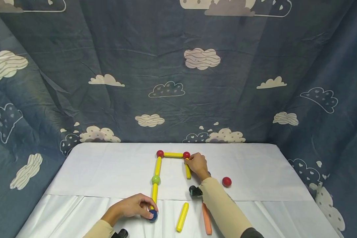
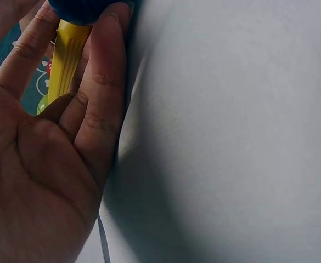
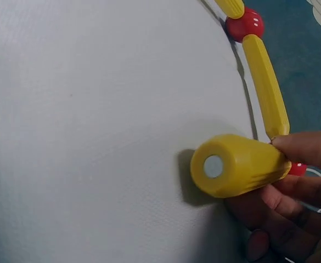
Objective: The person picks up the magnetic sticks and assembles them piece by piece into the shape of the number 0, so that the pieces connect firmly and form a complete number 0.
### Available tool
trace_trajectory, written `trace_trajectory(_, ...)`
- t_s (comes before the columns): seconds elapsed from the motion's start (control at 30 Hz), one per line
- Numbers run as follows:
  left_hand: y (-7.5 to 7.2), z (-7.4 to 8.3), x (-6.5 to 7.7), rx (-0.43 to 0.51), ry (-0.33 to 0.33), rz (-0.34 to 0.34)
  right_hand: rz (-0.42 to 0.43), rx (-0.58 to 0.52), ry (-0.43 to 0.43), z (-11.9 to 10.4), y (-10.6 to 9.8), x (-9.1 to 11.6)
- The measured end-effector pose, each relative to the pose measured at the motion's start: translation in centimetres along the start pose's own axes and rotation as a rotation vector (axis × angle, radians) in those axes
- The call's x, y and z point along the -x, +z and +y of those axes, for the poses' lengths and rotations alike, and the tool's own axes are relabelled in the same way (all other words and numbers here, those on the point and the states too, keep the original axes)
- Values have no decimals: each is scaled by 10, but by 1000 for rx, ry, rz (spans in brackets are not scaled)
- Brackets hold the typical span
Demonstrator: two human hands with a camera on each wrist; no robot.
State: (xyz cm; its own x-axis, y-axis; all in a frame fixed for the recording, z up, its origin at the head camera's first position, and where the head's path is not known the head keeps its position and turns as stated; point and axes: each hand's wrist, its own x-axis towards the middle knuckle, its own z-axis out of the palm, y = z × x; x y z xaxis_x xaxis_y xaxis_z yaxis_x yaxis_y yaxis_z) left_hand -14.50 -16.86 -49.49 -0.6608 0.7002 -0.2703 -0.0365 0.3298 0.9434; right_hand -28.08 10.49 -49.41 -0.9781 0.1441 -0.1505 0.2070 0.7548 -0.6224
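My left hand (image 1: 133, 205) grips a blue ball (image 1: 153, 216) between thumb and fingers at the near end of a chain. From that ball a yellow magnetic stick (image 1: 154, 192) runs to a green ball (image 1: 156, 179), and another yellow stick (image 1: 158, 166) leads on to a red ball (image 1: 160, 153). A crosswise yellow stick (image 1: 173, 154) joins it to a second red ball (image 1: 186, 155). My right hand (image 1: 198, 166) pinches a yellow stick (image 3: 242, 164) by its far end, beside that second red ball; its free end, with a grey disc, points toward me.
A loose yellow stick (image 1: 182, 217) and an orange stick (image 1: 206, 219) lie near the front, the latter partly under the right forearm. A red ball (image 1: 226, 181) sits right of the forearm. Behind the right wrist a dark blue thing (image 1: 209, 173) barely shows. A cloud-patterned curtain (image 1: 166, 109) hangs behind the white table.
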Motion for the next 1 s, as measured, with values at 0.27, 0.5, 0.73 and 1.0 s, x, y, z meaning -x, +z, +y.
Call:
trace_trajectory(0.27,0,0,0,-10,10,5,-37,-2,9,-2,-2,-2)
trace_trajectory(0.5,-3,-2,-1,-20,28,-28,-67,21,-1,-1,-4,-3)
trace_trajectory(0.73,-1,0,0,-16,-1,-11,-96,15,-20,1,-6,1)
trace_trajectory(1.0,0,5,1,-33,3,1,-217,-95,-149,-3,-12,14)
